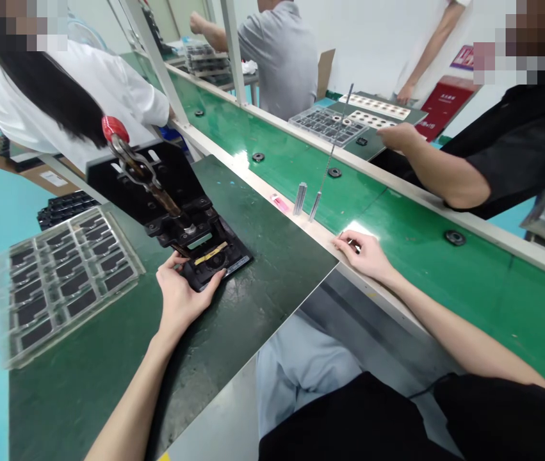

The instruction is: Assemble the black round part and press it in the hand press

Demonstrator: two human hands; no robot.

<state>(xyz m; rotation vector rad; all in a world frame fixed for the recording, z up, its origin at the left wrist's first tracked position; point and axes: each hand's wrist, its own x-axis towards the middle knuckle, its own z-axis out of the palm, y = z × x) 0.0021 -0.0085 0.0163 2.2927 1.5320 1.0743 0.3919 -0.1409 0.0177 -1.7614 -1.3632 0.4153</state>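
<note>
My left hand [183, 291] grips the near end of a black hand press [214, 256], with fingers on its left side and the thumb on its right. The press has a raised lever with a red-capped handle [114, 130]. On its base, a yellow strip [211, 253] lies beside a round dark part [217, 261]. My right hand [363, 253] is at the pale rail of the conveyor, thumb and forefinger closed together; what they pinch, if anything, is too small to name. Beyond it, a bundle of thin metal rods [300, 198] and a spring-like rod [317, 206] stand on the rail.
A clear plastic tray [140, 272] with dark parts lies left on the green table [272, 275]. Several round black parts, one a near ring [455, 237], sit on the green conveyor [397, 211]. Co-workers are on both sides; one's arm [426, 160] reaches over trays across the belt.
</note>
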